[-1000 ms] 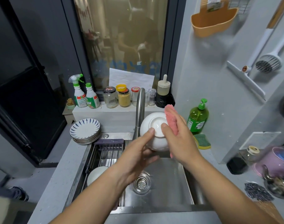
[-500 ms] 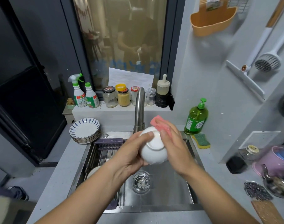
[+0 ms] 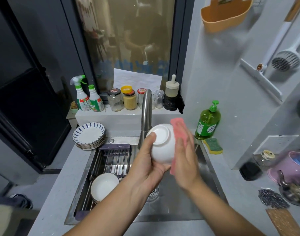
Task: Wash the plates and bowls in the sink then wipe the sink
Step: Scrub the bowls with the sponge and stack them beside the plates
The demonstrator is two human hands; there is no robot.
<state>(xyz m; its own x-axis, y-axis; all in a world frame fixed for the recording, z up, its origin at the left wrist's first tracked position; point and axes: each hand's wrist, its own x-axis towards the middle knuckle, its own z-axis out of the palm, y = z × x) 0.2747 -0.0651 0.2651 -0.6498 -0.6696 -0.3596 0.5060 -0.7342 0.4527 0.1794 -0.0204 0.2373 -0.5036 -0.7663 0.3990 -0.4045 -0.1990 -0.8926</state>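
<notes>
One white bowl is held just in front of the faucet, the left hand curled round it. The right hand, fingers straight, has slid the pink cloth from the bowl's top to its side, so the outside is probably nearly scrubbed.

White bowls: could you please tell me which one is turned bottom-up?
The white ceramic bowl gripped by the left hand, its foot ring facing the camera; the white bowl in the dark dish rack sits mouth-up.

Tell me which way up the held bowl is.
Bottom up, tilted: the bowl shows its foot ring to the camera. The left hand holds it; the right hand presses a pink cloth against it.
</notes>
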